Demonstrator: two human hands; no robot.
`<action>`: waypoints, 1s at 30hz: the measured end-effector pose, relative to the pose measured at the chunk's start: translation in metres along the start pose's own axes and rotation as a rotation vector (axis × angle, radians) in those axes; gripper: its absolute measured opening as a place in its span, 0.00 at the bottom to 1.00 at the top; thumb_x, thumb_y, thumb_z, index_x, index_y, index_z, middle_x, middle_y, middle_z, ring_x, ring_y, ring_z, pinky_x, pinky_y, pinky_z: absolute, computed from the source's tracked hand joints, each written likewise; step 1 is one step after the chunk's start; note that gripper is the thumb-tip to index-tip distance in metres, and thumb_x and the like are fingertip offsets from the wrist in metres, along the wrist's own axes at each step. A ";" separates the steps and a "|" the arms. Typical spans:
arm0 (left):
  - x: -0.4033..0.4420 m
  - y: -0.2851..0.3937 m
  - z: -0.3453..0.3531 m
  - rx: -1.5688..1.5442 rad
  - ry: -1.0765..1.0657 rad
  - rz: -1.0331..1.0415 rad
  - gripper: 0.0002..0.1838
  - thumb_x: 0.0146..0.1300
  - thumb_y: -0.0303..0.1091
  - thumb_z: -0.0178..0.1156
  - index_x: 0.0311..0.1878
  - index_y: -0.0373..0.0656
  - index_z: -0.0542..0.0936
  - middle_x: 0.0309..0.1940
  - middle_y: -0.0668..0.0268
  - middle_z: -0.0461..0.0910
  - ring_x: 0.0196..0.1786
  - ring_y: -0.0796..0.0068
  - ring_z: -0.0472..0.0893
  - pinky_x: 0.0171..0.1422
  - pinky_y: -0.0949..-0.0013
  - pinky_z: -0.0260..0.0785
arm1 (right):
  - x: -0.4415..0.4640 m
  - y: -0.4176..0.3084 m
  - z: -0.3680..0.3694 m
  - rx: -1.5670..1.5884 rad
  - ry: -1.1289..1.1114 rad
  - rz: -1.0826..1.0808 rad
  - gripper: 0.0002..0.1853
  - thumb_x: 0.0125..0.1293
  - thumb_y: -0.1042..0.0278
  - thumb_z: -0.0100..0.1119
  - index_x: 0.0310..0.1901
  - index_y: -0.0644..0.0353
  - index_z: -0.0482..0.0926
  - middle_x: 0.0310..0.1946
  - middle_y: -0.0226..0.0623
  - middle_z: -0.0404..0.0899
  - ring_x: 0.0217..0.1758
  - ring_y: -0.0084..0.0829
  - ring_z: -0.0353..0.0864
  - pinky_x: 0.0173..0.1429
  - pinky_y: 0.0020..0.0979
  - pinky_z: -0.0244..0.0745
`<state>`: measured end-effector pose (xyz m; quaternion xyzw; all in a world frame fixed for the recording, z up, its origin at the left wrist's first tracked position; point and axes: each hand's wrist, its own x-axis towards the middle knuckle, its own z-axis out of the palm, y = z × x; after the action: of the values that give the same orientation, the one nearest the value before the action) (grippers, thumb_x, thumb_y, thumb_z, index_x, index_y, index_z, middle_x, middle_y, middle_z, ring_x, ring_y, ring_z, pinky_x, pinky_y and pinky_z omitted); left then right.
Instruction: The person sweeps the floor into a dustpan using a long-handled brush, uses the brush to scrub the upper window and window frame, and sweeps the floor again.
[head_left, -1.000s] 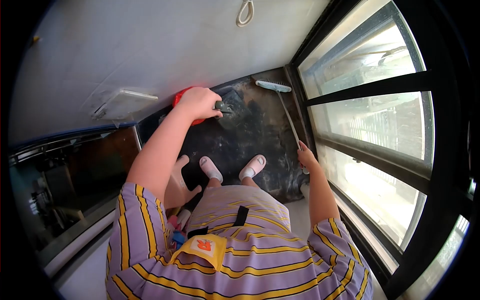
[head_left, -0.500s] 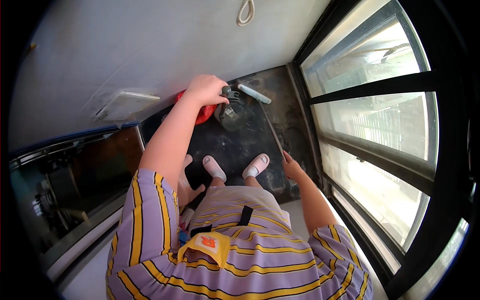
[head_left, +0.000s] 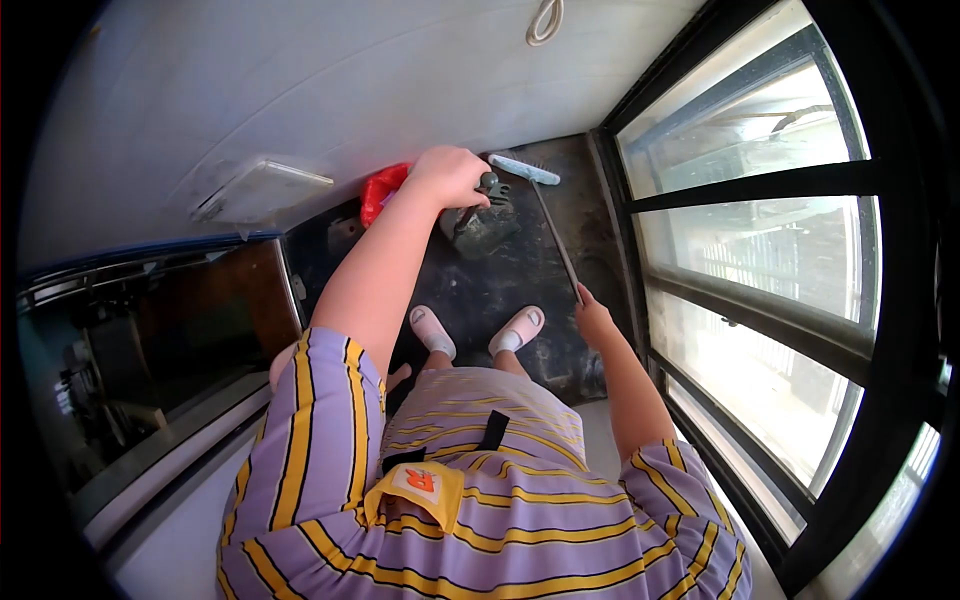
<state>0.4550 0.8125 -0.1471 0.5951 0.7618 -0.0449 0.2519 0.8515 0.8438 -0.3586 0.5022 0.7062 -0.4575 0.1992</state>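
Your L hand [head_left: 450,178], upper ctr of frame, has fingers curled round the top of a dark grey-green plastic dustpan handle [head_left: 489,182]; grip's closed, tho some fingertips are hidden. Below it, the dark, smooth-sided dustpan pan [head_left: 485,232] is just above ctr, over the black, scuffed floor [head_left: 470,285]; can't tell if it's touching down.

Your R hand [head_left: 594,322], right of ctr, is closed round a slim dark broom pole [head_left: 560,240], w/ no visible gap betw. fingers & pole. Pole slants up & left to a pale-blue, bar-shaped broom head [head_left: 525,169] at upper ctr, bristles showing along its top edge. Head's near the pan, just R of your L hand.

Crumpled shiny red plastic bag [head_left: 380,190] sits L of that hand, by the base of the smooth white wall [head_left: 330,80]. Your pink open-toed slippers [head_left: 432,330] are mid-frame, apart, on the floor. Black-framed glass windows [head_left: 760,250] fill the R side; cream looped cord [head_left: 545,22] hangs at top ctr.
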 end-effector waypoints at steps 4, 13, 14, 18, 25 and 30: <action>-0.007 -0.009 0.008 -0.008 0.013 0.010 0.16 0.50 0.52 0.73 0.35 0.51 0.86 0.31 0.62 0.85 0.41 0.55 0.84 0.46 0.53 0.76 | -0.022 -0.044 0.019 0.070 -0.185 0.164 0.31 0.71 0.61 0.47 0.76 0.42 0.59 0.39 0.54 0.84 0.31 0.45 0.86 0.34 0.43 0.80; -0.044 -0.027 0.021 0.017 0.033 0.031 0.18 0.52 0.53 0.72 0.37 0.51 0.86 0.33 0.61 0.86 0.41 0.55 0.85 0.47 0.53 0.76 | -0.108 -0.045 -0.009 0.474 -0.317 0.107 0.29 0.74 0.63 0.48 0.76 0.41 0.60 0.21 0.33 0.74 0.14 0.26 0.70 0.19 0.30 0.66; -0.047 -0.030 0.027 0.023 0.070 0.037 0.17 0.52 0.53 0.72 0.35 0.51 0.85 0.31 0.61 0.86 0.40 0.55 0.84 0.46 0.53 0.76 | -0.113 -0.049 -0.004 0.406 -0.252 0.073 0.29 0.74 0.63 0.48 0.76 0.41 0.61 0.22 0.35 0.75 0.15 0.27 0.71 0.19 0.31 0.67; -0.058 -0.039 0.035 0.013 0.065 0.065 0.17 0.51 0.53 0.72 0.31 0.49 0.84 0.28 0.60 0.84 0.39 0.54 0.84 0.44 0.52 0.75 | -0.055 -0.024 0.070 0.070 0.101 -0.155 0.30 0.73 0.61 0.49 0.76 0.41 0.61 0.26 0.41 0.80 0.17 0.32 0.77 0.22 0.35 0.72; -0.071 -0.047 0.039 -0.006 0.062 0.057 0.17 0.51 0.53 0.72 0.31 0.49 0.84 0.28 0.60 0.84 0.38 0.53 0.84 0.44 0.52 0.75 | -0.056 -0.057 0.137 0.288 -0.144 0.050 0.30 0.73 0.62 0.48 0.75 0.50 0.61 0.34 0.48 0.82 0.33 0.42 0.83 0.33 0.39 0.78; -0.081 -0.065 0.046 0.015 0.101 0.088 0.18 0.51 0.54 0.72 0.37 0.51 0.86 0.32 0.61 0.85 0.40 0.55 0.84 0.43 0.53 0.75 | -0.136 -0.057 0.062 0.636 -0.304 0.149 0.29 0.74 0.65 0.49 0.76 0.47 0.60 0.20 0.30 0.72 0.15 0.29 0.69 0.20 0.34 0.71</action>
<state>0.4226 0.7053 -0.1664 0.6316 0.7461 -0.0095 0.2104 0.8464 0.7150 -0.2637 0.5153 0.4524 -0.7081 0.1685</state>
